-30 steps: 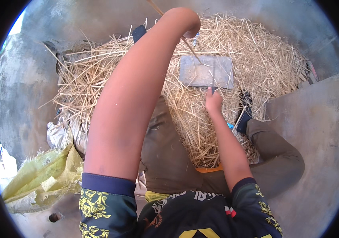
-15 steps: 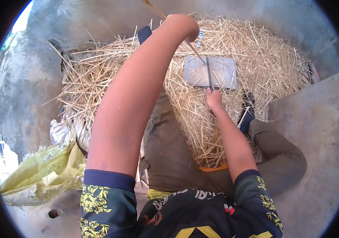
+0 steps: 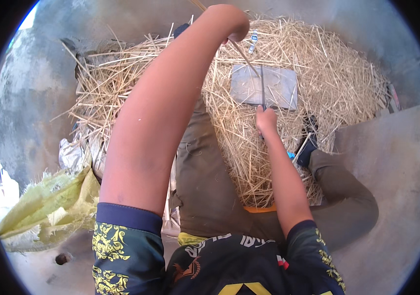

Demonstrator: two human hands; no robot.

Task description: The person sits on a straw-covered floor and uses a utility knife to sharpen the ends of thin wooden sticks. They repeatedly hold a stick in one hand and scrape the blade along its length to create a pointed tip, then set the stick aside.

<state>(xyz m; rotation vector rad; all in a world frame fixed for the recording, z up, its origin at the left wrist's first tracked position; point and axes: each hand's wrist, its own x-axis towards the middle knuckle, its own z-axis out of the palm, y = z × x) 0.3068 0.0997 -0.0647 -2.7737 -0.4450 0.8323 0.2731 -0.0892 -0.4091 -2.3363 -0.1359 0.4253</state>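
Note:
My left hand (image 3: 229, 22) is raised high and closed on a thin stick (image 3: 242, 54) that slants down toward a flat grey slab (image 3: 264, 86). The slab lies on a heap of dry straw (image 3: 328, 78). My right hand (image 3: 266, 120) sits at the slab's near edge, fingers closed on the handle of a thin dark blade (image 3: 262, 88) that lies across the slab. The stick's lower end meets the blade over the slab. My legs in brown trousers are folded under the straw.
A yellow woven sack (image 3: 48, 211) lies at the left beside crumpled grey plastic (image 3: 75, 155). Bare concrete floor (image 3: 392, 162) spreads to the right. A dark sandal with a blue item (image 3: 308, 147) rests near my right knee.
My left hand has stayed raised with the stick. My right hand has moved a little forward to the slab's near edge.

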